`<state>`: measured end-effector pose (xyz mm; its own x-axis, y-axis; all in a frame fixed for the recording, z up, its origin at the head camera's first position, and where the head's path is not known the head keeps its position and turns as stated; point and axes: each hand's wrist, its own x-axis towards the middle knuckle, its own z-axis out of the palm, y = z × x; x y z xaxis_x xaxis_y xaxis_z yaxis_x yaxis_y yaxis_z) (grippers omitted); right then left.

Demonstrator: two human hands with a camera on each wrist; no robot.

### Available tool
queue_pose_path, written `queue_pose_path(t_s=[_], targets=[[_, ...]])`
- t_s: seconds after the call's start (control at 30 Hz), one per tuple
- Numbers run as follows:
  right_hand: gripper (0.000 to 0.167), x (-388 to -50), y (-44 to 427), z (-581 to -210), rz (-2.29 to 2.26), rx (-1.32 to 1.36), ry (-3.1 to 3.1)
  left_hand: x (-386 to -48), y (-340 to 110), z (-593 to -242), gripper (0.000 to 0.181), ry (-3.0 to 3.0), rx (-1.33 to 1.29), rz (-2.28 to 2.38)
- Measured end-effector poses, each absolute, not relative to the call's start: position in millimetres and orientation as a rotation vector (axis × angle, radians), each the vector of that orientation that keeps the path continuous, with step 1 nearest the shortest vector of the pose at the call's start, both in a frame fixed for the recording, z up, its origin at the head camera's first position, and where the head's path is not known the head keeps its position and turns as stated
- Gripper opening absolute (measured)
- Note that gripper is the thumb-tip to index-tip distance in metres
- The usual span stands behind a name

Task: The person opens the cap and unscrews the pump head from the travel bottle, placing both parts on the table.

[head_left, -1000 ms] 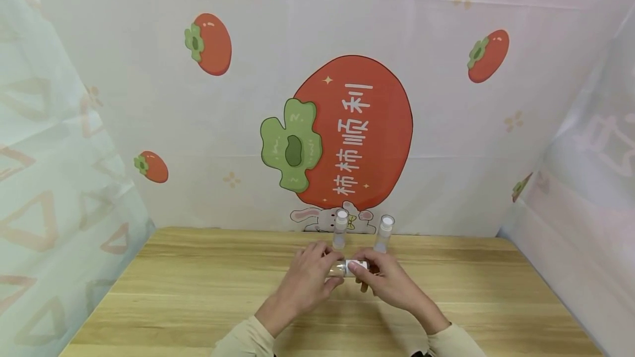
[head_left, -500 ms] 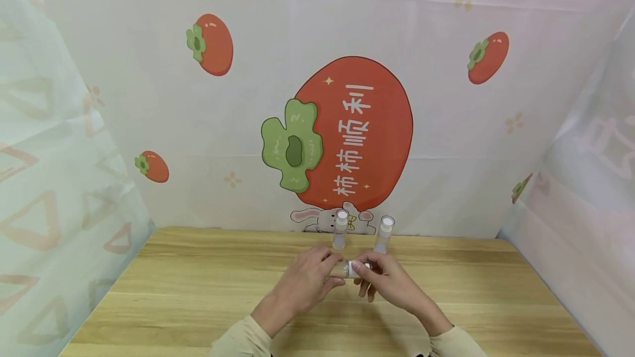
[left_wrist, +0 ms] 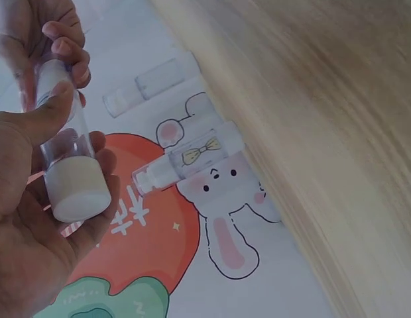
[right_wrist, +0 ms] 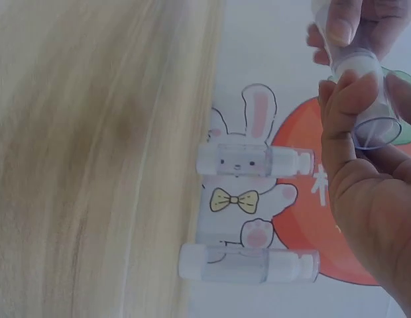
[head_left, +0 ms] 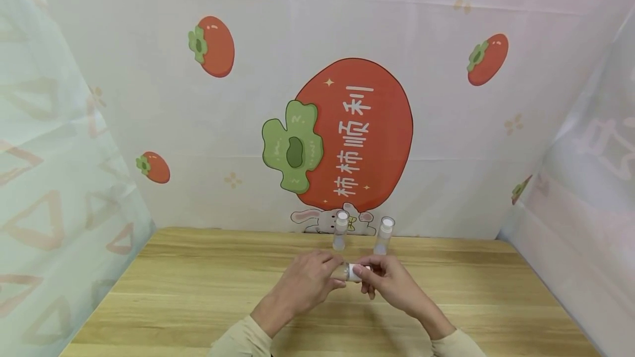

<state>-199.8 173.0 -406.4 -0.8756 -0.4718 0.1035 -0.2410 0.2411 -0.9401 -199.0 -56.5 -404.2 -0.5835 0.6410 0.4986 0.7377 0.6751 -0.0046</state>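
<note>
Both hands hold one clear bottle (head_left: 355,272) sideways above the table, in front of two upright bottles. The left hand (head_left: 308,280) curls its fingers and thumb round the bottle's body; in the left wrist view its white base (left_wrist: 78,189) faces the camera. The right hand (head_left: 392,282) grips the white-collared cap end, and the right wrist view shows the clear rim (right_wrist: 378,132) of that end between the fingers. Two similar clear bottles with white tops, a left one (head_left: 339,231) and a right one (head_left: 384,236), stand just beyond the hands.
The wooden table (head_left: 198,285) reaches back to a white cloth backdrop (head_left: 238,109) printed with red persimmons and a rabbit. Cloth also hangs at the left and right sides. Both standing bottles are near the table's back edge.
The held bottle has shifted slightly right and toward the person, and the right hand's fingers have moved a little on its cap end. The standing bottles are where they were.
</note>
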Motion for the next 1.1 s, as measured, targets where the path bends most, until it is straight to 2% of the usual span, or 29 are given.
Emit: queue_pose_path(t_s=[0.27,0.53,0.77,1.1], targets=[[0.028,-198,175,-408,-1.66,-0.689,2.326,-197,-58,-401,0.035,-2.522,-1.097,-0.355],[0.029,-198,189,-410,-1.69,-0.632,2.403,-202,-73,-398,0.026,-2.688,-1.096,-0.629],[0.037,-201,193,-409,-1.699,-0.571,2.44,-205,-78,-397,0.03,-2.698,-1.039,-0.662],[0.035,-203,207,-413,-1.697,-0.553,2.534,-205,-81,-399,0.028,-2.74,-0.979,-0.786]])
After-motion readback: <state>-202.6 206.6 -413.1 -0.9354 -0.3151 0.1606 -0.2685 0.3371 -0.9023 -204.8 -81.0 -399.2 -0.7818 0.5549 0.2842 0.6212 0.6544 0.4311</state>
